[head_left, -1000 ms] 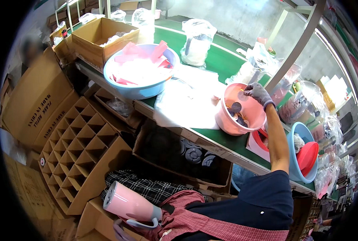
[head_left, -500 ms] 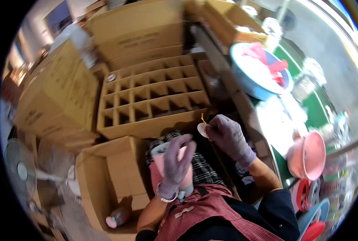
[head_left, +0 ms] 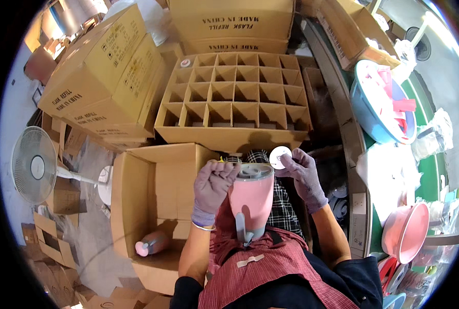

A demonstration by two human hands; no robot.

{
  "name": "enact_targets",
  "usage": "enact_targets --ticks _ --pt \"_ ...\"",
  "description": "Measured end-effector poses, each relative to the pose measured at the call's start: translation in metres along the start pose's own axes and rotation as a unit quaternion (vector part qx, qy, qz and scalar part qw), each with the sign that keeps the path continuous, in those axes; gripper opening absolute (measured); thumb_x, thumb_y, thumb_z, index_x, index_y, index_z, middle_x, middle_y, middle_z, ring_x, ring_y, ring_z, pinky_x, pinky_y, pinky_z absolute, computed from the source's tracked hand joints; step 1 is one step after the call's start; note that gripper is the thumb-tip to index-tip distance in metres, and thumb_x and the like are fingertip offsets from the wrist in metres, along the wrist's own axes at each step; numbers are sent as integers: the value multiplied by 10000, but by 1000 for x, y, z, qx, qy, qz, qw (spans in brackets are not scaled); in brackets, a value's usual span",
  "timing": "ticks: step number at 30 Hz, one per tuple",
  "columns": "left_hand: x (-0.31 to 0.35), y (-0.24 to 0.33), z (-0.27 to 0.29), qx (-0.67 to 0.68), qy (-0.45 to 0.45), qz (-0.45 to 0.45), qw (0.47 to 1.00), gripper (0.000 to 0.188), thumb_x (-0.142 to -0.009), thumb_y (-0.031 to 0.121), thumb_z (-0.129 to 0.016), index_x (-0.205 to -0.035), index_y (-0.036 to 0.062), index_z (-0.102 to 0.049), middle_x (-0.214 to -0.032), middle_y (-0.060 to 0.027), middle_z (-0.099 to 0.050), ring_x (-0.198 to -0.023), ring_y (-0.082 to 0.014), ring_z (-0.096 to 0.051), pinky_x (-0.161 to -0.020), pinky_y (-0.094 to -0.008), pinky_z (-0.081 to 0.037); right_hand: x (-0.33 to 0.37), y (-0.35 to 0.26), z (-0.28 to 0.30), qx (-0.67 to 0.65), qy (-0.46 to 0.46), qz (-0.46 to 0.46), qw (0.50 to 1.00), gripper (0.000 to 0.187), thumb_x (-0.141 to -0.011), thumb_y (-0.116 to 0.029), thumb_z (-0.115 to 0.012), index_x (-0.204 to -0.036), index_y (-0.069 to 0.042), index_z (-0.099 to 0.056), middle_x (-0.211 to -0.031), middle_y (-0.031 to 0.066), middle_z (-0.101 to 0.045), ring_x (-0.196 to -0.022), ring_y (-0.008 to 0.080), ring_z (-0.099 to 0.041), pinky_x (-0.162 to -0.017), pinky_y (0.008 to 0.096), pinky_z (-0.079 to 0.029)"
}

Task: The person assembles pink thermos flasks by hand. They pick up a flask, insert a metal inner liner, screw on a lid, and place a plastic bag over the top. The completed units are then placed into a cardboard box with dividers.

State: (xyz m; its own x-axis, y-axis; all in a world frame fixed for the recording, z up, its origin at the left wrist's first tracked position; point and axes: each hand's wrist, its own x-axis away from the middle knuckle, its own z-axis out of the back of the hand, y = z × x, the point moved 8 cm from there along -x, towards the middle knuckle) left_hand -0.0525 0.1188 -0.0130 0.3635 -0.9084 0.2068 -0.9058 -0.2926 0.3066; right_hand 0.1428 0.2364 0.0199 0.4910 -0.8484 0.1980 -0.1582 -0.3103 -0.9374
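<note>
A pink tumbler-like jug with a grey lid and a grey handle rests in my lap, lid away from me. My gloved right hand, fingers closed, pinches a round white tag beside the lid's right edge. From the tag a thin yellow string runs taut across the lid to my gloved left hand. The left fingers are pinched around the string's other end, at the lid's left. Neither hand grips the jug.
Ahead stands a carton with cardboard dividers; a small round item sits in its far-left corner. An open box at my left holds another pink-ended bottle. The bench at right carries a blue basin and a pink basin.
My left hand has let go of the jug and taken the string's end. The tag in my right hand is now beside the lid, with the string stretched out. The view has shifted.
</note>
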Motion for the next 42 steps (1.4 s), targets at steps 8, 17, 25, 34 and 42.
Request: enact_targets --ticks 8,17,25,34,42 --pt "127 -3 110 -374 48 -22 926 280 -1015 252 -413 -840 46 -484 -752 -43 -532 -700 -166 -544 -918 -393 -497 104 64 -25 417 -124 145 889 152 -844 -92 -685 -969 -49 -610 -855 129 -582 -740 281 -632 -619 364 -514" --pt "149 -18 11 -402 -141 99 899 563 -972 366 -449 -1316 -70 -541 -1220 -215 -633 -1002 -283 -660 -967 -375 -470 142 50 -79 446 -257 367 775 345 -748 -164 -682 -1089 -161 -629 -982 64 -608 -797 228 -639 -674 345 -536" --pt "164 -6 90 -649 39 4 760 426 -1018 276 -396 -965 -49 -665 -888 -159 -703 -817 -223 -685 -758 -342 -555 147 83 -67 -71 -415 -90 903 228 -949 -157 -636 -1129 -20 -659 -1250 105 -551 -1210 187 -486 -1053 316 -370" --pt "171 26 184 -494 224 128 830 477 -1035 341 -395 -907 -50 -634 -793 -144 -683 -724 -216 -665 -713 -334 -549 87 5 88 208 -97 -92 969 278 -961 -237 -601 -1184 -78 -645 -1158 82 -627 -1054 157 -596 -912 312 -512" --pt "105 73 105 -605 201 -55 768 446 -1021 299 -441 -1156 -98 -594 -1162 -189 -634 -1116 -275 -603 -1028 -366 -443 56 -203 388 730 378 32 569 374 -782 -287 -710 -1092 -78 -695 -1122 197 -652 -975 343 -641 -851 416 -496"
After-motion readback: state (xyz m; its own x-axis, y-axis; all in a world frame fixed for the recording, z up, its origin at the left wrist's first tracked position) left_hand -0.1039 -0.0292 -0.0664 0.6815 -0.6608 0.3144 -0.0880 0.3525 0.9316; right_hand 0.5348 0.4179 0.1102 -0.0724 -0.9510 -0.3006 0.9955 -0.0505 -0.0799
